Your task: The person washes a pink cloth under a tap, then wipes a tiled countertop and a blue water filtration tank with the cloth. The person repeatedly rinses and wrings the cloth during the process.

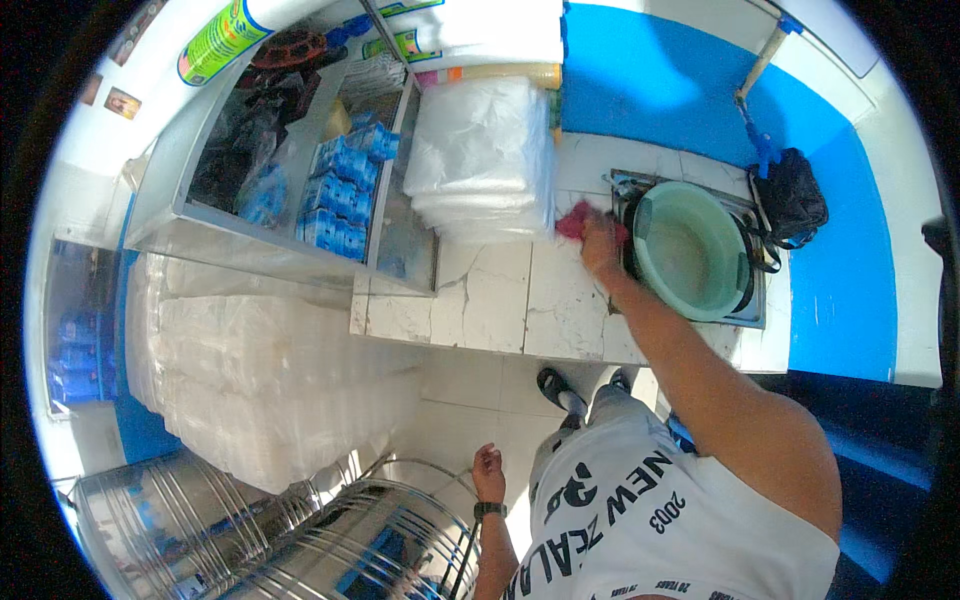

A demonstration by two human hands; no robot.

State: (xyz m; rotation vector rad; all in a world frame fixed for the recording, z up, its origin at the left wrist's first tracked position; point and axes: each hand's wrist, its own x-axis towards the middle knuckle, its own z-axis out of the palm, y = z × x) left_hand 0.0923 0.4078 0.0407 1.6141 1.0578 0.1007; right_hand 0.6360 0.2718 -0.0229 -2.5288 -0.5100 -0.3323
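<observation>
My right hand (600, 244) presses a crumpled dark pink cloth (576, 220) onto the white tiled counter (487, 300), just left of the sink. A pale green plastic basin (686, 251) sits in the metal sink (756, 304), holding what looks like cloudy water. My left hand (489, 463), with a dark watch on its wrist, hangs low over the floor, away from the counter; its fingers are loosely curled and nothing shows in it.
Plastic-wrapped white packs (480, 150) are stacked on the counter beside a glass-sided cabinet (262, 240) with blue packs (337, 199). More wrapped bundles (247, 367) stand below, above steel tanks (360, 547). A black bag (795, 199) hangs right of the sink.
</observation>
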